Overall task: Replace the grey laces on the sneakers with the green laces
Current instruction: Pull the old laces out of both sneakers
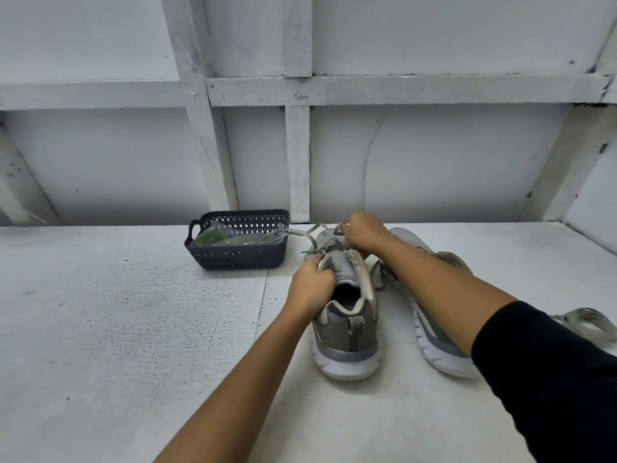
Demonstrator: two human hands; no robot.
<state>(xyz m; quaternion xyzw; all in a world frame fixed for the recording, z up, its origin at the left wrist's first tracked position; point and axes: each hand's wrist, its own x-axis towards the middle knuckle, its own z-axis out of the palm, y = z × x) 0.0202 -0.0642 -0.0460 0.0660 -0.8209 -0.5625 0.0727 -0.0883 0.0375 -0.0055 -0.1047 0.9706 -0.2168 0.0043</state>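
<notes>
Two grey sneakers stand heel-toward-me on the white table. My left hand (312,285) grips the left side of the collar of the left sneaker (347,329), beside the tongue. My right hand (365,231) pinches the grey lace (302,233) over that shoe's eyelets; loose lace ends trail left onto the basket. My right forearm crosses over the right sneaker (434,332) and hides most of it. The green laces (210,238) lie in clear wrapping inside a dark blue basket (238,257).
A loose bundle of grey lace (587,324) lies at the right, near my black sleeve. A white panelled wall rises just behind the basket and shoes. The rough white table (117,329) stretches to the left.
</notes>
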